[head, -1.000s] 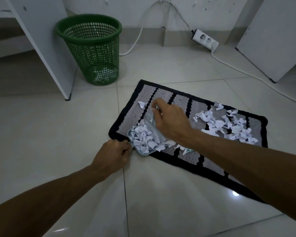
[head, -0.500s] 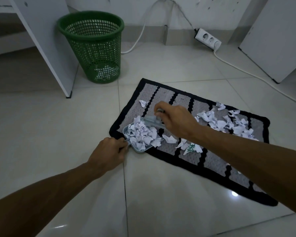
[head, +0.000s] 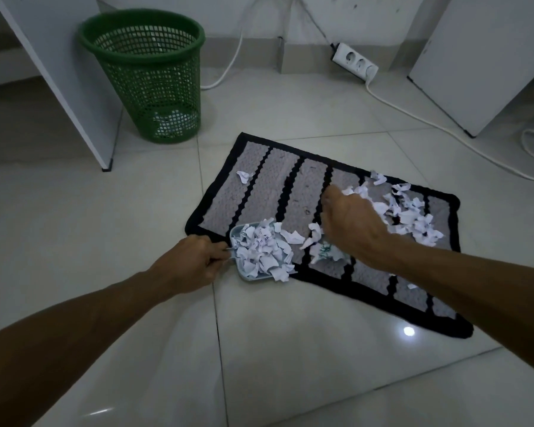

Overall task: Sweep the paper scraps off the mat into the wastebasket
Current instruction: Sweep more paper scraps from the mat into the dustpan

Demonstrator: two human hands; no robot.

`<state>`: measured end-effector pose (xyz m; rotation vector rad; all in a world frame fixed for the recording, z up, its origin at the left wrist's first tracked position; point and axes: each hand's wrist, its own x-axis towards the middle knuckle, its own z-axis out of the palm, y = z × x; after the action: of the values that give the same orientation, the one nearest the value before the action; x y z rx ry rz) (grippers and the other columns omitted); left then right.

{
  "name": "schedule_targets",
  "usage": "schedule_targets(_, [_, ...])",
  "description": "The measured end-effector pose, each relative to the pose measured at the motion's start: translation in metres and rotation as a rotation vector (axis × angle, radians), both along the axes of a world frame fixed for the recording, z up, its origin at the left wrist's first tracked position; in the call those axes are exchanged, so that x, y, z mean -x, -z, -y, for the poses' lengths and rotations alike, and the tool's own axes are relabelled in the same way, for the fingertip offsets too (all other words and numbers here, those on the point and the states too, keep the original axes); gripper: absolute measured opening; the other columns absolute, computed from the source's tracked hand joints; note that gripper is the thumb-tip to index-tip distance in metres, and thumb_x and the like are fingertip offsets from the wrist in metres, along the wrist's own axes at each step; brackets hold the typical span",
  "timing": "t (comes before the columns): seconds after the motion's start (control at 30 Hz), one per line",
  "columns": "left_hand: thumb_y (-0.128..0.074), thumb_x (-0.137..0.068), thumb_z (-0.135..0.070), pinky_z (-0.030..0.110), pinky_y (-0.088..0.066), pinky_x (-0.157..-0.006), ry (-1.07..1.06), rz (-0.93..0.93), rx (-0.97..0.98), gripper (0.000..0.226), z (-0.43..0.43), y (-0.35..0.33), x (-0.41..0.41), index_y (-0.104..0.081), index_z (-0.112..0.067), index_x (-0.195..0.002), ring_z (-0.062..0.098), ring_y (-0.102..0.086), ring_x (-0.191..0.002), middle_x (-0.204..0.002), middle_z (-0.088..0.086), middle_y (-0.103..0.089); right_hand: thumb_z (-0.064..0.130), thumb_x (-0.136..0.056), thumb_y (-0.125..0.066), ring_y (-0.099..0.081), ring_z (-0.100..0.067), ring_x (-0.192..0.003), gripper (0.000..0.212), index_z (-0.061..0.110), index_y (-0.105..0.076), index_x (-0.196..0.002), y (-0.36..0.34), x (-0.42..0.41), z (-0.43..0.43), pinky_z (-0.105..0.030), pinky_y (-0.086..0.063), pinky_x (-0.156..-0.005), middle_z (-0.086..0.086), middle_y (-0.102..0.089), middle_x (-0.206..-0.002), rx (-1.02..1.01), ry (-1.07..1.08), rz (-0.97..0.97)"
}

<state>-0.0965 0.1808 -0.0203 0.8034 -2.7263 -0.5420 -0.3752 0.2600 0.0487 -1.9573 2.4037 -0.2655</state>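
A grey mat with black stripes (head: pixel 290 186) lies on the tiled floor. My left hand (head: pixel 191 263) grips the handle of a small pale dustpan (head: pixel 236 234) at the mat's near-left corner; it is heaped with white paper scraps (head: pixel 262 251). My right hand (head: pixel 349 223) hovers over the middle of the mat, fingers curled, with the small brush mostly hidden under it. A loose pile of scraps (head: pixel 410 211) lies just right of that hand. One lone scrap (head: pixel 243 176) sits near the mat's far-left end. The green mesh wastebasket (head: pixel 148 78) stands upright at the back left.
A white furniture panel (head: pixel 74 87) reaches the floor left of the wastebasket. A white power strip (head: pixel 355 61) lies by the wall, its cable (head: pixel 429 121) running across the floor behind the mat. Another white panel (head: pixel 481 57) stands at the back right.
My right hand has moved right from the dustpan toward the scrap pile on the mat. A few scraps lie beside the pan's mouth. My left hand still holds the dustpan.
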Motion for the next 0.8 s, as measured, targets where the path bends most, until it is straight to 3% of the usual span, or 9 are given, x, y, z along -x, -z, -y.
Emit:
schedule_targets(0.07, [-0.049,-0.081,-0.019,0.035,-0.047,-0.05,0.003,0.004,-0.014,0.029,-0.002,0.004,0.007,-0.075,-0.019,-0.094,0.015,-0.054,-0.054,-0.067,-0.005,-0.066,0.007,-0.099,-0.04,-0.052,-0.019,-0.048,0.01,0.008,-0.048,-0.104,0.005,-0.017,0.003,-0.035,-0.046,-0.043,-0.004,-0.055,-0.061,0.053,-0.016,0.134])
schedule_targets(0.13, [-0.05,-0.08,-0.017,0.031,-0.046,-0.049,-0.023,0.007,-0.022,0.03,-0.005,0.009,0.012,-0.074,-0.018,-0.096,0.014,-0.054,-0.052,-0.068,-0.004,-0.068,0.007,-0.099,-0.04,-0.05,-0.015,-0.046,0.012,0.009,-0.05,-0.106,0.004,-0.031,0.009,-0.029,-0.039,-0.04,-0.001,-0.055,-0.061,0.096,-0.024,0.216])
schedule_targets(0.23, [-0.049,-0.079,-0.02,0.024,-0.041,-0.051,-0.093,-0.016,-0.048,0.033,-0.011,0.012,0.016,-0.074,-0.02,-0.101,0.013,-0.055,-0.05,-0.069,-0.005,-0.07,0.008,-0.096,-0.042,-0.052,-0.02,-0.049,0.012,0.009,-0.051,-0.103,0.001,-0.042,0.017,-0.034,-0.043,-0.045,-0.006,-0.059,-0.064,0.129,-0.019,0.265])
schedule_targets(0.37, [-0.041,-0.079,-0.036,0.027,-0.048,-0.055,-0.175,-0.092,-0.06,0.042,-0.023,0.009,0.02,-0.075,-0.02,-0.098,0.017,-0.062,-0.055,-0.074,-0.002,-0.074,0.013,-0.1,-0.043,-0.054,-0.019,-0.046,0.012,0.009,-0.054,-0.102,-0.005,-0.04,0.014,-0.03,-0.041,-0.04,-0.006,-0.063,-0.064,0.153,-0.059,0.336])
schedule_targets(0.47, [-0.045,-0.078,-0.036,0.032,-0.053,-0.06,-0.237,-0.112,-0.088,0.039,-0.028,0.01,0.019,-0.075,-0.021,-0.099,0.018,-0.066,-0.061,-0.082,0.0,-0.076,0.016,-0.101,-0.044,-0.053,-0.019,-0.044,0.01,0.012,-0.053,-0.101,-0.01,-0.033,0.014,-0.029,-0.039,-0.037,-0.005,-0.064,-0.064,0.206,-0.07,0.302])
schedule_targets(0.57, [-0.048,-0.082,-0.034,0.033,-0.053,-0.058,-0.268,-0.113,-0.073,0.033,-0.029,0.013,0.018,-0.075,-0.023,-0.097,0.016,-0.063,-0.059,-0.078,-0.001,-0.075,0.015,-0.1,-0.044,-0.055,-0.023,-0.043,0.009,0.012,-0.052,-0.101,-0.007,-0.027,0.015,-0.039,-0.048,-0.041,-0.006,-0.061,-0.06,0.212,-0.096,0.198])
schedule_targets(0.67, [-0.061,-0.085,-0.021,0.028,-0.047,-0.056,-0.293,-0.098,-0.06,0.018,-0.033,0.014,0.019,-0.075,-0.022,-0.097,0.015,-0.06,-0.056,-0.075,-0.001,-0.075,0.015,-0.101,-0.043,-0.052,-0.021,-0.044,0.011,0.011,-0.052,-0.107,-0.002,-0.037,0.008,-0.038,-0.05,-0.043,-0.006,-0.06,-0.061,0.107,-0.191,0.191])
schedule_targets(0.8, [-0.063,-0.087,-0.021,0.021,-0.039,-0.06,-0.356,-0.071,-0.08,0.021,-0.035,0.019,0.018,-0.073,-0.022,-0.105,0.018,-0.066,-0.064,-0.085,0.003,-0.076,0.017,-0.102,-0.042,-0.046,-0.017,-0.041,0.011,0.013,-0.052,-0.105,-0.005,-0.043,0.01,-0.037,-0.047,-0.04,-0.006,-0.061,-0.062,0.132,-0.227,0.229])
